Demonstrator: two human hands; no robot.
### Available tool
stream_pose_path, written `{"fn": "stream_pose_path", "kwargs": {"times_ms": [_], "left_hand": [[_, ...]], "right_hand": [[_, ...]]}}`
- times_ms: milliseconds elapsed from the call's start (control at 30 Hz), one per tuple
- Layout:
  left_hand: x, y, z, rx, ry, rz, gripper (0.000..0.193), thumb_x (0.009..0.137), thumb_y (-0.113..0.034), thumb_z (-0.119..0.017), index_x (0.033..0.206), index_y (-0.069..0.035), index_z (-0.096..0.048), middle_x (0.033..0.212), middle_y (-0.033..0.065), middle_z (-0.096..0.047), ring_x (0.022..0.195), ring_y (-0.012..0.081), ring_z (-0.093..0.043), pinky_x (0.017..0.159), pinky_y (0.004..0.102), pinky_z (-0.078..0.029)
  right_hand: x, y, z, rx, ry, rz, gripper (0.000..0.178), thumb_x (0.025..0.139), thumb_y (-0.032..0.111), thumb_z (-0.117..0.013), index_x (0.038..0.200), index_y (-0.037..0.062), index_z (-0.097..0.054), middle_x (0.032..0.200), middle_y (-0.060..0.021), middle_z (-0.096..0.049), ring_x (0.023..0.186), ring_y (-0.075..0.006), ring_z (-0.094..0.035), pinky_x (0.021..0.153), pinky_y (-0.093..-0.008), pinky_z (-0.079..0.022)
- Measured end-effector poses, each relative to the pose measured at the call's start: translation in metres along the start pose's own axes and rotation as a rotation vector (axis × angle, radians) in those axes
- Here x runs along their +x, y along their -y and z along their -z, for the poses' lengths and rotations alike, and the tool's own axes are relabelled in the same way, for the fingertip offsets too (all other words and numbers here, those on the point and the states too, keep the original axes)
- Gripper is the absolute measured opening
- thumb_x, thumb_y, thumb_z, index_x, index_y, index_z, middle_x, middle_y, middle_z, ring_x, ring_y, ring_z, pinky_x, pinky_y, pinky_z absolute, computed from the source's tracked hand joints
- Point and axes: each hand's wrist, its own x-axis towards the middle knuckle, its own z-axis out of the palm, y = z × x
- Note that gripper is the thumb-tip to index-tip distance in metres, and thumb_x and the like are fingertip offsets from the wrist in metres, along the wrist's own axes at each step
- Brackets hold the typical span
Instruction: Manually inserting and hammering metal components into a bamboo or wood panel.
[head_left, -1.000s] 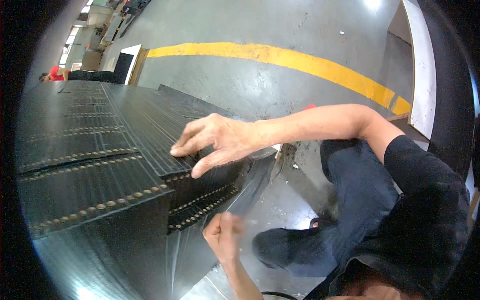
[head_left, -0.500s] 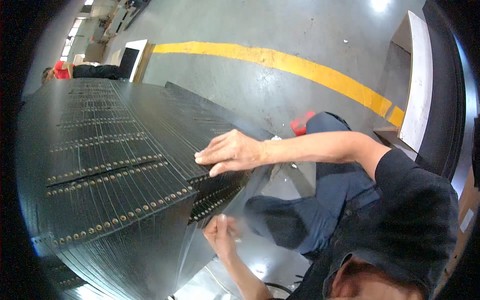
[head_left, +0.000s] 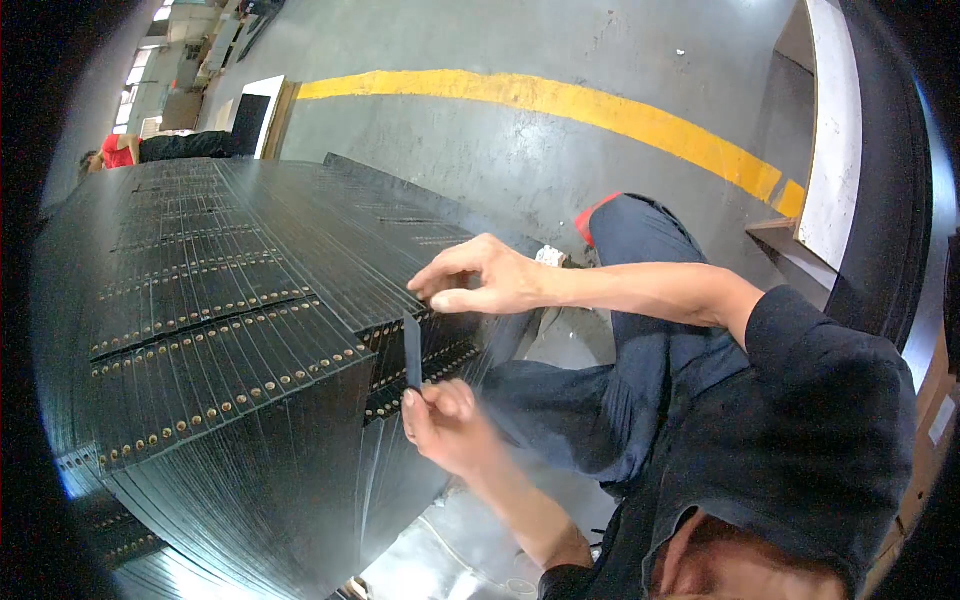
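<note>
A thin dark strip [head_left: 413, 352] is now showing clearly, the left hand [head_left: 450, 425] pinching it; it is standing nearly upright between both hands, beside the black panel stack [head_left: 240, 480]; the right hand [head_left: 500, 276] is hovering just above, loosely parted.

One left hand [head_left: 445, 425], one right hand [head_left: 490, 275], one thin dark strip [head_left: 414, 352], and more black panels [head_left: 270, 450] than can be counted.
The single strip is in the left hand, one end near the right. The panels ahead of both hands are many, packed too tightly to number; several rows of holes [head_left: 227, 407] run across them. One yellow floor line [head_left: 540, 100] lies out past the right hand. Two white-faced boards: one board [head_left: 838, 150] and another board [head_left: 267, 86], both well apart from the hands. One other person [head_left: 119, 151], far beyond both hands.
</note>
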Motion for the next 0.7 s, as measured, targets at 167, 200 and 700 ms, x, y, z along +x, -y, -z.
{"fn": "stream_pose_path", "kwargs": {"times_ms": [167,200,700], "left_hand": [[0.012,0.003,-0.022,0.039,-0.015,-0.033,0.030,0.096,-0.023,-0.051,0.073,-0.005,-0.056,0.055,0.0015,-0.042,0.050,0.0112,-0.034,0.053,0.0273,-0.030],[0.013,0.005,-0.023,0.043,-0.014,-0.028,0.030,0.096,-0.023,-0.051,0.073,-0.005,-0.056,0.055,0.0015,-0.042,0.050,0.0112,-0.034,0.053,0.0273,-0.030],[0.020,0.005,-0.042,0.014,-0.111,-0.187,0.028,0.095,-0.022,-0.050,0.074,-0.005,-0.058,0.058,0.0039,-0.052,0.050,0.0118,-0.039,0.053,0.0283,-0.034]], "right_hand": [[0.005,0.038,0.001,0.123,0.083,-0.147,0.028,0.086,0.022,-0.065,0.101,-0.0015,-0.064,0.074,-0.0057,-0.064,0.065,-0.0071,-0.056,0.058,-0.0251,-0.045],[0.012,0.046,-0.001,0.121,0.102,-0.162,0.028,0.087,0.023,-0.065,0.097,-0.0026,-0.063,0.070,-0.0040,-0.061,0.062,-0.0063,-0.053,0.055,-0.0245,-0.043],[0.063,0.057,-0.028,0.018,0.017,-0.023,0.039,0.088,0.021,-0.061,0.059,-0.0014,-0.047,0.048,-0.0021,-0.038,0.048,-0.0054,-0.036,0.044,-0.0302,-0.031]]}}
